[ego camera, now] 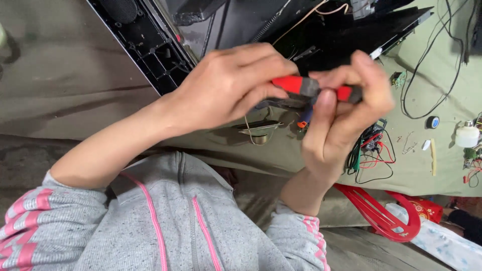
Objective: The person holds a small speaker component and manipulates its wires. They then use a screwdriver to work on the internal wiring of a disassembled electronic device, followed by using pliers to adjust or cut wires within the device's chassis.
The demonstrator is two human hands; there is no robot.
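Both hands are meeting over the near edge of the olive-green cloth-covered table (pixel 75 75), gripping a red-and-grey plastic-handled hand tool (pixel 306 86) between them. The left hand (pixel 228 88) is closing its fingers around the red end of the handle, while the right hand (pixel 346 108) is clamping thumb and fingers over the other end, so the working tip is hiding behind the fingers; a small blue-and-orange piece (pixel 303 119) is showing just beneath the right hand. How far the work has come is hard to judge: the large black plastic panel with its opened back (pixel 160 45) is lying beyond the left hand with bare wires trailing, which suggests it is already opened and still unfinished. Loose red, green and black wires (pixel 371 150) are sitting just right of the right hand, a small white bottle (pixel 467 135) well apart to its right. Open cloth is lying far left of the left hand, giving the freest room.
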